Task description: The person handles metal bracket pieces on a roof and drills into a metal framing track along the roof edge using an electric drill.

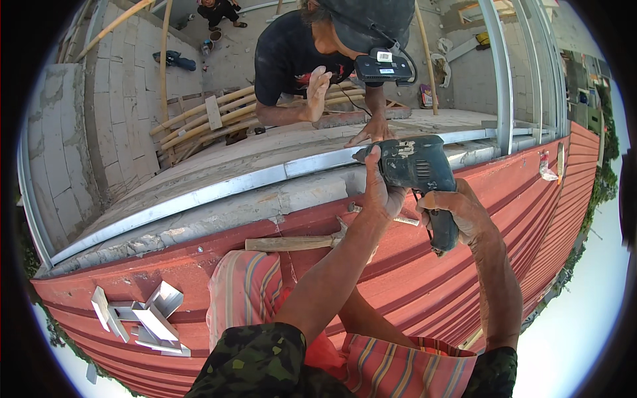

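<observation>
Both of my hands are on a dark green, scuffed power drill [415, 162] above a silver metal channel [219, 194] along the block wall's top. My left hand [385, 196] cradles its front end; my right hand [458, 209] is wrapped round the handle. The drill's tip is near the channel, contact unclear. A wooden-handled hammer [288, 244] lies on the red corrugated roof [504, 265] beside my left forearm. A smaller tool [405, 217] is partly hidden behind that hand. Opposite, a co-worker's lowered hand [371, 129] rests by the channel, the other hand [318, 89] raised.
Cut metal pieces [142, 318] lie on the roof at lower left. Vertical metal studs [499, 79] stand at right. Bamboo poles [206, 116] lie inside the block walls [63, 146]. A second person [215, 13] is below at top. The roof's outer edge curves at right.
</observation>
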Motion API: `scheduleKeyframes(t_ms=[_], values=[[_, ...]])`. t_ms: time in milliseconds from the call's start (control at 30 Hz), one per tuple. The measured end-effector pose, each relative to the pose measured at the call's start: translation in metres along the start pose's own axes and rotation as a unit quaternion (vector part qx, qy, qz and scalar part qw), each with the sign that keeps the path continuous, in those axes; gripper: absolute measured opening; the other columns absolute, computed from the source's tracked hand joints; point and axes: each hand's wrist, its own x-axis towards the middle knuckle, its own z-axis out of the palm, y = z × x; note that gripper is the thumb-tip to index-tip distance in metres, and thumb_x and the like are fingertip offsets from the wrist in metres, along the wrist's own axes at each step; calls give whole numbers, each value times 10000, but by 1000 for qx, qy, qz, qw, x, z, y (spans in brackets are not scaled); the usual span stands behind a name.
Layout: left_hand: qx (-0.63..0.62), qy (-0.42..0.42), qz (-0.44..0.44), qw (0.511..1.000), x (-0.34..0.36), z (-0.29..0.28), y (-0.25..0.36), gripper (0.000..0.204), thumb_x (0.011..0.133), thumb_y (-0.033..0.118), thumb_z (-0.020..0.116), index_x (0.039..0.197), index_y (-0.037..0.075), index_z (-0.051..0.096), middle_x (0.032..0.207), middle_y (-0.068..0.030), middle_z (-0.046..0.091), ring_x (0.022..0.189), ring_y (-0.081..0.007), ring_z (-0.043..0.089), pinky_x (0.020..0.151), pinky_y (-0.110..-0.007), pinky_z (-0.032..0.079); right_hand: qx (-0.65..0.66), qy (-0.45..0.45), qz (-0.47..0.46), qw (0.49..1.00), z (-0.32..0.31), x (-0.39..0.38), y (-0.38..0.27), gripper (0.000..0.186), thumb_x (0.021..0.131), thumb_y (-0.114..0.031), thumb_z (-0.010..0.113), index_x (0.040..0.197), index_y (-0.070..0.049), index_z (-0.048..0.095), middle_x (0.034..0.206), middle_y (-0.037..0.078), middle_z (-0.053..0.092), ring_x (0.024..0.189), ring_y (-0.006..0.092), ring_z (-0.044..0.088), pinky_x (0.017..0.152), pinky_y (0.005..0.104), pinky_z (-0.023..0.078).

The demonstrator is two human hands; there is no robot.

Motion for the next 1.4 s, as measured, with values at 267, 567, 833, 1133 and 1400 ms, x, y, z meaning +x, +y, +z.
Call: scheduleKeyframes(t_ms=[267, 567, 833, 1133, 1400], values=[[-2, -1, -7, 1000, 2, -4, -1, 524, 840, 487, 706, 1157, 94, 564, 1093, -51, 665, 996, -216, 667, 855, -394, 571, 20, -12, -7, 1000, 0, 1, 2, 236, 695, -182, 670, 828, 9, 632, 645, 91, 611, 509, 143, 582, 487, 278, 489], [4, 4, -11, 1000, 0, -3, 3, 497, 857, 494, 685, 1140, 98, 582, 1077, -42, 674, 992, -202, 668, 858, -378, 569, 14, -13, 0, 1000, 4, -3, -6, 264, 707, -212, 672, 832, 21, 648, 662, 80, 590, 547, 138, 551, 488, 282, 445], [-3, 1, -19, 1000, 0, -2, 1, 458, 880, 470, 666, 1130, 93, 590, 1069, -36, 675, 977, -195, 671, 865, -374, 570, 11, -6, -25, 1000, 1, 0, 2, 317, 684, -257, 673, 795, 39, 650, 647, 100, 614, 522, 163, 596, 485, 290, 497], [3, -3, -21, 1000, -3, 1, 0, 453, 882, 460, 669, 1130, 89, 587, 1071, -40, 674, 983, -199, 670, 868, -380, 571, 13, -11, -20, 1000, -4, 1, 7, 295, 686, -244, 677, 785, 33, 649, 637, 101, 616, 517, 162, 595, 490, 291, 498], [17, 8, -18, 1000, -1, -2, 1, 504, 871, 484, 669, 1156, 82, 565, 1100, -53, 661, 1009, -212, 661, 886, -390, 562, 23, -11, -21, 999, -2, 1, 7, 270, 698, -219, 676, 817, 19, 628, 644, 93, 611, 513, 153, 595, 482, 279, 495]])
